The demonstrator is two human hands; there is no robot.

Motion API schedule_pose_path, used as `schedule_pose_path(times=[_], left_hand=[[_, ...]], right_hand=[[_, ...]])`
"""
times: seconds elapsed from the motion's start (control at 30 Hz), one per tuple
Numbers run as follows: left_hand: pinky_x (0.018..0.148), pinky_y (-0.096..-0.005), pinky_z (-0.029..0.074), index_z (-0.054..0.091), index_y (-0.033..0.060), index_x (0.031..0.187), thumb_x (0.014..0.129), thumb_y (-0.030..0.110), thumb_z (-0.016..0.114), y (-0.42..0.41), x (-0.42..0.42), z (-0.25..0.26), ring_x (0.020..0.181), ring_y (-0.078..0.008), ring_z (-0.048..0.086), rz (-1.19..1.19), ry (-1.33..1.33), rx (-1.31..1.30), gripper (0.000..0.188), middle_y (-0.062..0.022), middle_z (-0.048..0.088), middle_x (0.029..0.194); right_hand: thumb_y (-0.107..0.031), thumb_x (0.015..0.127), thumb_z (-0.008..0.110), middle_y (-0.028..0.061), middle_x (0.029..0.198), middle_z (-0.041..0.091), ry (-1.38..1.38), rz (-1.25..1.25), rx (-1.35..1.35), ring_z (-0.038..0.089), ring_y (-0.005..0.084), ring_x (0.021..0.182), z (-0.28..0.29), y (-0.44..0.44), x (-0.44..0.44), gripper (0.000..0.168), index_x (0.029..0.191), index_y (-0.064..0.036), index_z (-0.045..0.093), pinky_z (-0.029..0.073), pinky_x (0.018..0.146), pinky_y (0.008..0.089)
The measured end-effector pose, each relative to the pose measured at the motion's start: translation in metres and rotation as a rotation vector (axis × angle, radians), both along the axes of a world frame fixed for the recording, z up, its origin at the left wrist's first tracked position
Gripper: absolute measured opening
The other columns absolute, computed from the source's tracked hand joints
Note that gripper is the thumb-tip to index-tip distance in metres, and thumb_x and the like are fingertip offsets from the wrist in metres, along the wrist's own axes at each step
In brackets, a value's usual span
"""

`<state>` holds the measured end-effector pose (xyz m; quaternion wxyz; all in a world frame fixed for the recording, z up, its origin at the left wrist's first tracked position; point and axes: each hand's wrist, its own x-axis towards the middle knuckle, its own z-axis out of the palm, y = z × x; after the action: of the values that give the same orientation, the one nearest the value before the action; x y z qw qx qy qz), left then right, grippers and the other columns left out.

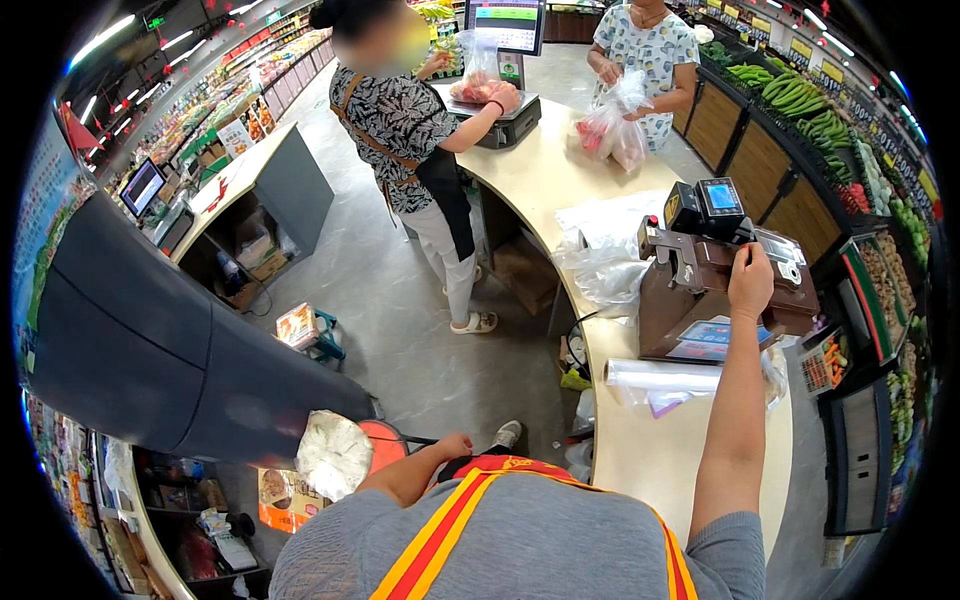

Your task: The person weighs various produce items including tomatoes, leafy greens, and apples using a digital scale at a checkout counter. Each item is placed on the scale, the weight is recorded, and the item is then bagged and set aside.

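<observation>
My right hand [750, 279] reaches out over a brown countertop machine [675, 300], fingers bent at its top behind a small unit with a lit blue display [721, 196]. Whether the fingertips grip part of it is hidden. My left hand [453, 448] hangs low by my waist, in front of the red apron [517, 465], fingers loosely curled; nothing shows in it. Clear plastic bags [611, 270] lie to the left of the machine. On its near side is a roll of clear plastic [660, 375], with loose film by it.
A curved pale counter [675, 450] runs along my right. Beyond it, a co-worker [394, 127] steadies a bagged item [476, 86] on a scale [506, 124]. Another person [646, 45] holds filled plastic bags [615, 131]. A dark pillar [172, 337] and stool [326, 337] stand left.
</observation>
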<state>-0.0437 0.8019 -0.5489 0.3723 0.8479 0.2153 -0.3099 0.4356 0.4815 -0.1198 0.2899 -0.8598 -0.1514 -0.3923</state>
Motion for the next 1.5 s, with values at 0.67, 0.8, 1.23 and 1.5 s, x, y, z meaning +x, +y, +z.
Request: schedule_pose_path(times=[0.67, 0.8, 1.23, 1.5], left_hand=[[0.085, -0.038, 0.05, 0.066, 0.0104, 0.111, 0.075, 0.034, 0.07, -0.003, -0.001, -0.009, 0.096, -0.0298, 0.065, 0.015, -0.02, -0.015, 0.043, -0.0145, 0.069, 0.102], [0.088, -0.039, 0.049, 0.068, 0.0075, 0.108, 0.072, 0.03, 0.068, -0.006, 0.006, -0.003, 0.1, -0.0323, 0.063, 0.043, -0.004, -0.021, 0.042, -0.0173, 0.068, 0.106], [0.087, -0.0394, 0.05, 0.069, 0.0075, 0.106, 0.071, 0.032, 0.069, -0.004, 0.012, -0.006, 0.098, -0.0317, 0.064, 0.024, -0.019, -0.037, 0.043, -0.017, 0.068, 0.104], [0.088, -0.0394, 0.05, 0.067, 0.0097, 0.11, 0.071, 0.032, 0.069, -0.004, 0.012, -0.007, 0.101, -0.0309, 0.064, 0.028, 0.033, -0.002, 0.045, -0.0157, 0.068, 0.107]], right_hand=[[-0.02, 0.089, 0.052, 0.0173, 0.08, 0.063, 0.017, 0.004, 0.006, 0.06, 0.0367, 0.077, 0.004, 0.002, -0.004, 0.019, 0.083, -0.004, 0.061, 0.046, 0.068, 0.0446], [-0.019, 0.089, 0.053, 0.017, 0.079, 0.063, 0.003, 0.008, 0.006, 0.06, 0.0364, 0.076, 0.004, 0.001, -0.005, 0.019, 0.082, -0.004, 0.06, 0.046, 0.067, 0.0444], [-0.018, 0.088, 0.053, 0.0169, 0.077, 0.061, -0.027, 0.026, 0.01, 0.059, 0.0361, 0.076, 0.003, 0.001, -0.003, 0.018, 0.079, -0.003, 0.058, 0.045, 0.068, 0.0448], [-0.017, 0.088, 0.053, 0.017, 0.078, 0.062, -0.032, 0.026, 0.012, 0.059, 0.0364, 0.076, 0.004, 0.002, -0.006, 0.018, 0.079, -0.002, 0.059, 0.045, 0.068, 0.0445]])
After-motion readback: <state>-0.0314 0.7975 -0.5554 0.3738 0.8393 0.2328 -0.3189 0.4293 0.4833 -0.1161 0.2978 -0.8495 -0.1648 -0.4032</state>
